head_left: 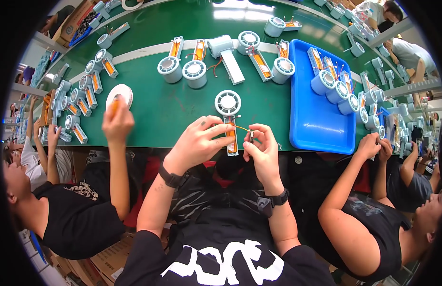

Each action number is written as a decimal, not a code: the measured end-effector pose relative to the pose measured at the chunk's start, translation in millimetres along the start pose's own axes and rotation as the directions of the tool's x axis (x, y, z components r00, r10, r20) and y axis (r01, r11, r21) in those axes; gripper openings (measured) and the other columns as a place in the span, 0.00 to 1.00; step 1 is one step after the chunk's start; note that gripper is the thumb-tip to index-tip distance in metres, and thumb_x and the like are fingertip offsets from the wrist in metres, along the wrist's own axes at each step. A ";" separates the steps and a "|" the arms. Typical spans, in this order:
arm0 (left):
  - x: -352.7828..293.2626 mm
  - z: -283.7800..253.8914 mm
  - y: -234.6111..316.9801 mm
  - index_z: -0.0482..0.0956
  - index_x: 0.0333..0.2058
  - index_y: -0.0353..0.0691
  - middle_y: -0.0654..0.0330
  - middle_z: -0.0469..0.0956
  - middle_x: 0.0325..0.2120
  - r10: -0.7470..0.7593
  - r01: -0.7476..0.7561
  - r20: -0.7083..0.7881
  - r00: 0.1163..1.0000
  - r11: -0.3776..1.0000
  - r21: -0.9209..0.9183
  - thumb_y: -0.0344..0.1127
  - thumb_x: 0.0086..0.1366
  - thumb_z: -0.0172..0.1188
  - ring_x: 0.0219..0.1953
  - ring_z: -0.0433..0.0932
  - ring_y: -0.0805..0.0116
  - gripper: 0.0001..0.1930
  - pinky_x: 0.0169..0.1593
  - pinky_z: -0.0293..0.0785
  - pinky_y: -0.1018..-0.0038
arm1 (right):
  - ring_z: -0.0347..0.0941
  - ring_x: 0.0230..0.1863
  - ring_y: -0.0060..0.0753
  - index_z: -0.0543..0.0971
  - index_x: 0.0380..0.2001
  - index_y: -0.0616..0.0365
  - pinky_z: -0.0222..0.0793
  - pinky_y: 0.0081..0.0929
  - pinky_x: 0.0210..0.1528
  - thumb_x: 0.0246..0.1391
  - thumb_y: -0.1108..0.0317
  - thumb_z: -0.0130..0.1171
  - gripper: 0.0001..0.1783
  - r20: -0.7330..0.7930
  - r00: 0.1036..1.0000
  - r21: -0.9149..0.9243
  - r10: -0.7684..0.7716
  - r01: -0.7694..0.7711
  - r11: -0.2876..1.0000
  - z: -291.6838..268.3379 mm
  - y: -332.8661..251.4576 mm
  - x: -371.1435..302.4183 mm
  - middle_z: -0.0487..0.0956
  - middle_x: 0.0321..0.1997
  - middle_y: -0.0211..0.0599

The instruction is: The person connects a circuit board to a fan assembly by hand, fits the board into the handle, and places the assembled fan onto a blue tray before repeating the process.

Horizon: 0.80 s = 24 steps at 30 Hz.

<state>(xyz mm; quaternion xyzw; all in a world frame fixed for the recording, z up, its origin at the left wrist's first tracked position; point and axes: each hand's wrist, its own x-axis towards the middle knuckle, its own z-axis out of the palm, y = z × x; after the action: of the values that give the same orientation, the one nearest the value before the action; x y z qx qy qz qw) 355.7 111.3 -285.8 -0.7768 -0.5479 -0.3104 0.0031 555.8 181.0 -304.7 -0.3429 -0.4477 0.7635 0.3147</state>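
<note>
In front of me at the table's near edge lies a pale blue handheld fan, round grille up, its opened handle pointing toward me. An orange battery shows inside the handle. My left hand is closed over the handle, fingers across its middle. A thin orange wire stretches from there to my right hand. Between its thumb and fingers, my right hand pinches a small dark part at the wire's end, too small to make out. The fingers partly cover the handle's inside.
Several similar fans with open handles stand across the green table. To the right is a blue tray holding more fans. At left, a co-worker's blurred hand is over a white tape roll; another co-worker's hands work at right.
</note>
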 end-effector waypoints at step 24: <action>6.0 27.2 -5.1 0.81 0.34 0.40 0.61 0.78 0.28 -0.116 0.066 -0.221 0.968 0.973 -0.223 0.27 0.53 0.72 0.28 0.78 0.62 0.11 0.26 0.74 0.71 | 0.71 0.25 0.17 0.71 0.55 0.61 0.63 0.15 0.23 0.63 0.77 0.56 0.17 0.043 0.999 -0.031 -0.007 0.008 0.999 3.6 6.1 -0.5 0.78 0.43 0.40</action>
<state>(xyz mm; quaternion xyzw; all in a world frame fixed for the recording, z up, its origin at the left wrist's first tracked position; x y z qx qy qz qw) 365.6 127.9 -306.6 -0.7048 -0.5426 -0.4559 -0.0308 552.1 176.5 -308.7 -0.3294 -0.4676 0.7625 0.3025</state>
